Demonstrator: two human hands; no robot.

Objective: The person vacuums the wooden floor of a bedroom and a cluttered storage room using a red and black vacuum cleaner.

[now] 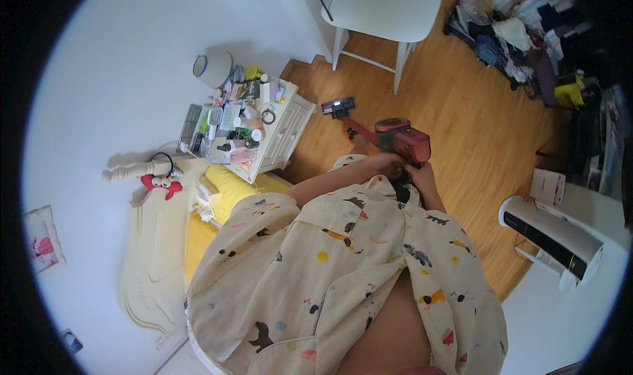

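One red vacuum is to the right of the white cabinet. Of two hands, the left hand seems closed on its handle, probably bearing the weight; the right hand meets it there, grip too hidden to tell. One floor head rests nearer the cabinet, likely to roll flat; one chair stands beyond the cabinet.

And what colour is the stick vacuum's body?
The stick vacuum's body is dull red, with a dark round part at one end; best seen in the head view.
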